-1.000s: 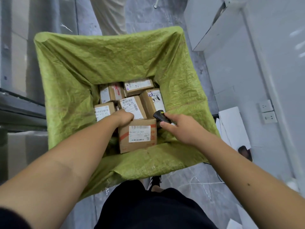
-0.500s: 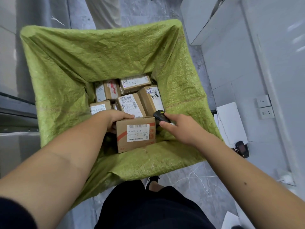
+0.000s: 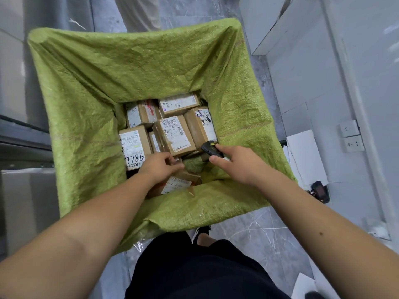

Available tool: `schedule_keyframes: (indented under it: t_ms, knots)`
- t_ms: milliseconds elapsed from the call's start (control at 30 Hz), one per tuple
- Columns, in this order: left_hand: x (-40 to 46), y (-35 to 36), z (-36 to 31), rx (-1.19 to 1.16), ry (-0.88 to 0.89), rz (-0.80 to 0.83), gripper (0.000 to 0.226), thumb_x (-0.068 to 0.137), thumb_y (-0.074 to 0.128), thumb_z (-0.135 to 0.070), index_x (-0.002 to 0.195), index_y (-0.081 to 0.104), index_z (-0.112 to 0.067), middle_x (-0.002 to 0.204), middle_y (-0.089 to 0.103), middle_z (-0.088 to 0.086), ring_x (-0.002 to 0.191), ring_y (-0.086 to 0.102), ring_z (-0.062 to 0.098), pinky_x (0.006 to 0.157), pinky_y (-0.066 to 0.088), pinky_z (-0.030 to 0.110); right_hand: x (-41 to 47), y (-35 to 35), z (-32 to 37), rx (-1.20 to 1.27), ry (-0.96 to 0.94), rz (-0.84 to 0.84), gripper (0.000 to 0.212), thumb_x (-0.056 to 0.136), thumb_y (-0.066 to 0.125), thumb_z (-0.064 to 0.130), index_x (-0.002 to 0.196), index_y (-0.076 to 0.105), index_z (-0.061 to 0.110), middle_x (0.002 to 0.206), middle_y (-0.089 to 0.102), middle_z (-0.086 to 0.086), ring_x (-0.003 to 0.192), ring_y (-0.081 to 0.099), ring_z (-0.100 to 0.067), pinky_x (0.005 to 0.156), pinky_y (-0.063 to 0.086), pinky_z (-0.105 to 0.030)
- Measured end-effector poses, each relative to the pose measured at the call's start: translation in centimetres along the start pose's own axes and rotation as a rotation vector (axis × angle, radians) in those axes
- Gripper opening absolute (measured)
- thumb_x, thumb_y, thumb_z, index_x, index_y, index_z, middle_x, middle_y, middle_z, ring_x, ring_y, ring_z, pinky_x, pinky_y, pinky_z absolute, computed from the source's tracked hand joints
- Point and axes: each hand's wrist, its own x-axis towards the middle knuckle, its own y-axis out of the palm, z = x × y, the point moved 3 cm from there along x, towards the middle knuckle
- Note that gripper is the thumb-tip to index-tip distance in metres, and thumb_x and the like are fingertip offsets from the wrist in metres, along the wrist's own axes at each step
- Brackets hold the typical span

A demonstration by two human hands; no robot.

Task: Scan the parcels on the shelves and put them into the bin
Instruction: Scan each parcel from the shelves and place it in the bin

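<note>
A: Head view looks straight down into the bin, which is lined with a green woven sack. What are the hands doing?

B: The right hand holds a small black scanner, fingers curled round it, index finger along its top. The left hand is low inside the bin, fingers bent loosely above a brown parcel. I cannot tell if it touches or grips that parcel; the hand hides the contact.

A: Where does that parcel lie?

B: Just under and behind the left hand, tilted against the near wall of the bin. Its white label shows a barcode and the letters "N01"; the rest is too blurred.

A: Other writing?

B: Yes. Left of the left hand, a box has a label with "507 N705 094" and big handwritten figures "7786", with "8元" below. Beyond both hands, a middle box reads "507 N705 A48" under a barcode. Just beyond the scanner, a taller box shows "¥20-50" at the corner. Two more boxes lie farther away; their labels I cannot read.

A: Outside the bin?

B: To the right of the right hand, white papers lean by the wall, a dark device lies on the floor, and two wall sockets sit above.
</note>
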Motion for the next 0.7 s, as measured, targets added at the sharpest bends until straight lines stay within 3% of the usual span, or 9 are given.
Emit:
schedule_keyframes:
  t_ms: [100, 167, 300, 367, 433, 533, 700]
  knots:
    - [-0.2, 0.2, 0.5, 0.248, 0.063, 0.143, 0.054, 0.081, 0.085, -0.055, 0.123, 0.07, -0.026, 0.116, 0.069, -0.002, 0.104, 0.063, 0.022, 0.083, 0.049, 0.033, 0.0, 0.3, 0.0, -0.004, -0.002, 0.008, 0.072, 0.098, 0.051, 0.066, 0.159, 0.039, 0.031, 0.128, 0.071, -0.009, 0.114, 0.068, -0.027, 0.1, 0.053, -0.044]
    - [0.0, 0.3, 0.7, 0.207, 0.059, 0.133, 0.054, 0.089, 0.081, -0.048, 0.133, 0.067, -0.02, 0.127, 0.067, 0.005, 0.113, 0.062, 0.025, 0.092, 0.049, 0.034, 0.0, 0.5, 0.0, -0.011, -0.003, 0.012, 0.072, 0.098, 0.051, 0.067, 0.159, 0.039, 0.031, 0.129, 0.071, -0.008, 0.113, 0.068, -0.027, 0.099, 0.053, -0.043]
    - [-0.1, 0.4, 0.7, -0.12, -0.011, 0.034, 0.045, 0.095, 0.076, -0.04, 0.135, 0.067, -0.021, 0.134, 0.064, 0.002, 0.123, 0.06, 0.026, 0.099, 0.046, 0.033, 0.0, 0.7, -0.1, -0.014, -0.014, 0.01, 0.072, 0.097, 0.051, 0.067, 0.159, 0.039, 0.031, 0.143, 0.063, -0.004, 0.117, 0.066, -0.023, 0.101, 0.052, -0.04]
    - [-0.3, 0.9, 0.7, -0.156, -0.049, -0.008, 0.039, 0.101, 0.07, -0.034, 0.137, 0.067, -0.021, 0.139, 0.064, 0.003, 0.126, 0.059, 0.028, 0.101, 0.046, 0.033, -0.1, 0.7, -0.1, -0.007, -0.014, 0.01, 0.072, 0.098, 0.051, 0.067, 0.159, 0.038, 0.031, 0.148, 0.059, -0.004, 0.119, 0.065, -0.023, 0.102, 0.05, -0.04]
    - [-0.6, 1.5, 0.8, -0.099, -0.068, -0.032, 0.036, 0.104, 0.06, -0.015, 0.139, 0.066, -0.021, 0.141, 0.064, 0.008, 0.125, 0.06, 0.03, 0.099, 0.046, 0.031, -0.2, 0.9, -0.1, -0.008, -0.011, 0.013, 0.073, 0.097, 0.051, 0.067, 0.159, 0.038, 0.031, 0.146, 0.061, -0.004, 0.117, 0.066, -0.023, 0.103, 0.05, -0.04]
    - [-1.3, 1.7, 0.6, 0.061, -0.05, -0.07, 0.057, 0.094, 0.045, 0.008, 0.14, 0.064, -0.02, 0.138, 0.061, 0.013, 0.12, 0.061, 0.034, 0.096, 0.048, 0.033, -0.4, 0.9, -0.1, -0.014, -0.004, 0.015, 0.073, 0.097, 0.051, 0.067, 0.159, 0.038, 0.031, 0.145, 0.061, -0.006, 0.116, 0.067, -0.024, 0.104, 0.05, -0.042]
    - [-1.9, 1.2, 0.7, 0.408, -0.013, -0.05, 0.039, 0.094, 0.048, 0.002, 0.125, 0.068, -0.011, 0.124, 0.057, 0.012, 0.112, 0.062, 0.036, 0.097, 0.055, 0.046, -0.5, 1.0, 0.0, -0.028, -0.018, 0.017, 0.072, 0.098, 0.051, 0.067, 0.159, 0.037, 0.032, 0.157, 0.049, -0.004, 0.123, 0.063, -0.023, 0.106, 0.048, -0.041]
